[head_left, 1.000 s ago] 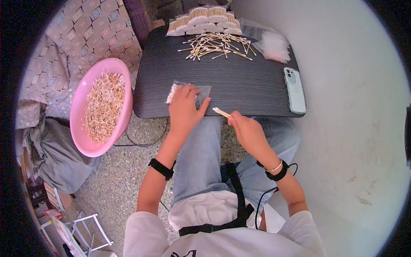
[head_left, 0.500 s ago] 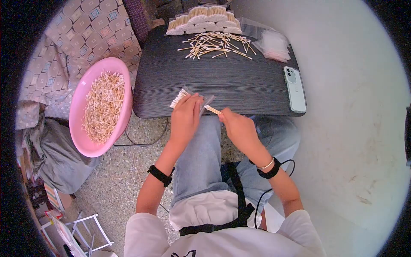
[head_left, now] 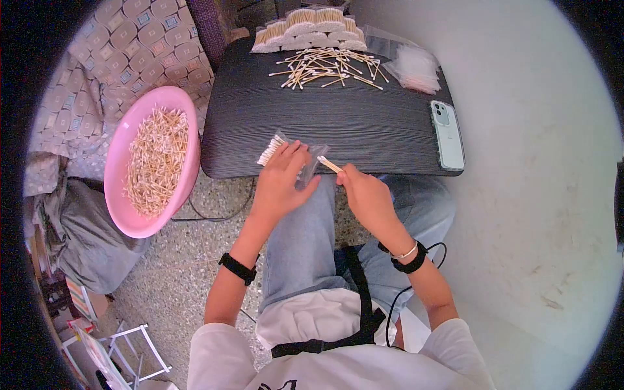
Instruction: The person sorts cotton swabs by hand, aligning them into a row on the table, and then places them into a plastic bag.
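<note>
At the near edge of the dark table, my left hand lies over a clear plastic bag partly filled with cotton swabs. Its fingers bend over the bag and hold it against the tabletop, while the thumb sticks out to the right. The white swab tips show beyond the fingers on the left. Just right of the bag's mouth, my right hand is closed on a small bunch of cotton swabs, tips pointing up and left. Part of the bag is hidden under my left hand.
Loose cotton swabs lie spread at the table's far side. Behind them sit stacked packs of swabs. Clear empty bags and a phone are on the right. A pink basin full of swabs stands left.
My left thumb has moved away from the bag's edge, and more of the bag shows. My right hand has shifted slightly right with its swabs, away from the bag.
</note>
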A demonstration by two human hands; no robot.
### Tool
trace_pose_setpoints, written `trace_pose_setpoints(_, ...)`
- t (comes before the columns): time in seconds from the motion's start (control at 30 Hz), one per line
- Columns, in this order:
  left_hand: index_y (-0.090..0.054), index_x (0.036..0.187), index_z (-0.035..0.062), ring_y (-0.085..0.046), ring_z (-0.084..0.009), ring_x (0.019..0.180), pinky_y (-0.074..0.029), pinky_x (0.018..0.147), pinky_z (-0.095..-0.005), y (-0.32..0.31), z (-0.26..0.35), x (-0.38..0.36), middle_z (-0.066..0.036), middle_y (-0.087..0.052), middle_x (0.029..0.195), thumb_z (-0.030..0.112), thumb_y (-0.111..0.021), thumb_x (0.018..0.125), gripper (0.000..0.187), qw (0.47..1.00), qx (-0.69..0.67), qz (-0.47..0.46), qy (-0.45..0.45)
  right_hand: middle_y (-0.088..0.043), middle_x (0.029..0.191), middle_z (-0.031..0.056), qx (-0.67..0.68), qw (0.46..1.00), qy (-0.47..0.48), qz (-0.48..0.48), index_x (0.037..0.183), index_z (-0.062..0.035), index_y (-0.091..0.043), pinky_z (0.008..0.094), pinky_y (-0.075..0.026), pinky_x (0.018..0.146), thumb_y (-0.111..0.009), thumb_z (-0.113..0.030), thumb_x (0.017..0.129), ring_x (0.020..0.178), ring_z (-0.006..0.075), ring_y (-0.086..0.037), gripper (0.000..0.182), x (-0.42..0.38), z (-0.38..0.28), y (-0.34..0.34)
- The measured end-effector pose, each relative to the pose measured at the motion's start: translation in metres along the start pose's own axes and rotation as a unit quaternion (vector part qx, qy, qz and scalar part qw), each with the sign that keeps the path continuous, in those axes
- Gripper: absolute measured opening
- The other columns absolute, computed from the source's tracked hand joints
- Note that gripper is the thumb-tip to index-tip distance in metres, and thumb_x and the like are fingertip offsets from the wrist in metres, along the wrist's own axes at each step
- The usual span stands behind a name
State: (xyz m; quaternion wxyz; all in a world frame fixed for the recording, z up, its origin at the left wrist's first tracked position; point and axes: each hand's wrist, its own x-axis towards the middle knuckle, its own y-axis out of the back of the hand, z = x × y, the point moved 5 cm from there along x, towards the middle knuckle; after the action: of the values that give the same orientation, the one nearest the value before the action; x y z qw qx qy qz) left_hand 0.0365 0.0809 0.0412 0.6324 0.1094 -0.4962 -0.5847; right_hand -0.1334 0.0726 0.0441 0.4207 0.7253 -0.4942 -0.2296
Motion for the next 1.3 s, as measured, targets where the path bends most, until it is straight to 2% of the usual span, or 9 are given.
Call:
trace_pose_setpoints(0.13,-0.062,0.091,0.0053,-0.057,-0.0341,0.119,-0.041,0.106,-0.0459,-0.002,0.001,0.000,-0.016,-0.065,0.118,0.019,-0.074,0.077,0.023,0.999,0.022,-0.019,-0.027,-0.066,0.075,0.0161,-0.006,1.000,-0.007,-0.011,0.093,-0.0055,-0.052,0.0484,-0.050,0.056,-0.046,-0.027,0.101,0.068,0.0360,-0.066,0.023,-0.004,0.005,0.002)
trace_pose_setpoints(0.2,-0.063,0.085,0.0057,-0.057,-0.0334,0.120,-0.041,0.106,-0.0458,-0.002,0.002,0.000,-0.016,-0.065,0.119,0.019,-0.073,0.078,0.018,0.999,0.025,-0.017,-0.030,-0.066,0.074,0.0138,-0.009,1.000,-0.013,-0.003,0.094,-0.0075,-0.054,0.0466,-0.049,0.057,-0.043,-0.025,0.102,0.068,0.0355,-0.065,0.022,-0.007,0.009,0.000)
trace_pose_setpoints(0.3,-0.064,0.083,0.0048,-0.058,-0.0335,0.119,-0.040,0.107,-0.0460,-0.004,0.000,-0.002,-0.016,-0.066,0.117,0.016,-0.072,0.079,0.015,0.999,0.027,-0.005,-0.036,-0.065,0.072,0.0129,-0.006,1.000,-0.018,-0.007,0.094,-0.0084,-0.055,0.0455,-0.048,0.057,-0.043,-0.023,0.102,0.067,0.0351,-0.065,0.021,-0.009,0.008,0.001)
trace_pose_setpoints(0.6,-0.065,0.094,-0.0004,-0.060,-0.0327,0.115,-0.042,0.104,-0.0465,-0.005,-0.005,-0.003,-0.016,-0.068,0.113,0.010,-0.064,0.087,0.012,0.999,-0.031,0.020,-0.004,-0.063,0.070,0.0154,-0.009,1.000,0.007,-0.020,0.093,-0.0070,-0.053,0.0466,-0.046,0.055,-0.047,-0.023,0.101,0.066,0.0371,-0.063,0.019,-0.009,-0.003,-0.002)
trace_pose_setpoints(0.8,-0.062,0.103,-0.0004,-0.063,-0.0332,0.109,-0.046,0.100,-0.0443,0.002,-0.001,-0.002,-0.016,-0.068,0.110,0.009,-0.059,0.092,0.015,0.998,-0.050,0.035,0.036,-0.063,0.071,0.0157,-0.018,0.999,0.028,0.014,0.091,-0.0051,-0.050,0.0471,-0.046,0.054,-0.049,-0.024,0.100,0.065,0.0373,-0.063,0.021,-0.001,-0.011,-0.005)
trace_pose_setpoints(0.9,-0.062,0.102,-0.0004,-0.063,-0.0334,0.108,-0.048,0.098,-0.0440,0.002,-0.002,-0.002,-0.015,-0.068,0.109,0.010,-0.058,0.093,0.014,0.997,-0.055,0.029,0.055,-0.063,0.072,0.0153,-0.027,0.999,0.028,0.012,0.090,-0.0048,-0.050,0.0469,-0.047,0.054,-0.049,-0.024,0.100,0.065,0.0368,-0.064,0.022,0.004,-0.015,-0.003)
trace_pose_setpoints(1.13,-0.061,0.102,-0.0002,-0.062,-0.0323,0.109,-0.045,0.101,-0.0445,-0.001,0.003,-0.002,-0.014,-0.066,0.116,0.009,-0.059,0.091,0.014,0.999,-0.016,0.027,0.014,-0.065,0.072,0.0138,-0.110,0.994,0.013,0.007,0.087,-0.0048,-0.052,0.0444,-0.050,0.052,-0.053,-0.023,0.097,0.064,0.0318,-0.067,0.021,0.016,-0.013,-0.014)
trace_pose_setpoints(1.23,-0.061,0.102,-0.0001,-0.061,-0.0319,0.112,-0.044,0.103,-0.0446,-0.003,0.004,-0.003,-0.015,-0.064,0.121,0.009,-0.060,0.091,0.014,1.000,-0.017,0.024,0.002,-0.066,0.071,0.0119,-0.140,0.990,0.007,0.023,0.085,-0.0052,-0.052,0.0429,-0.051,0.052,-0.055,-0.022,0.095,0.064,0.0299,-0.068,0.020,0.022,-0.017,-0.017)
trace_pose_setpoints(1.3,-0.061,0.102,0.0003,-0.060,-0.0317,0.115,-0.043,0.104,-0.0449,-0.002,0.005,-0.003,-0.015,-0.063,0.123,0.009,-0.059,0.091,0.014,1.000,-0.019,0.010,-0.008,-0.065,0.069,0.0111,-0.141,0.988,0.037,0.054,0.084,-0.0057,-0.052,0.0409,-0.051,0.052,-0.056,-0.022,0.094,0.063,0.0290,-0.068,0.019,0.026,-0.019,-0.023)
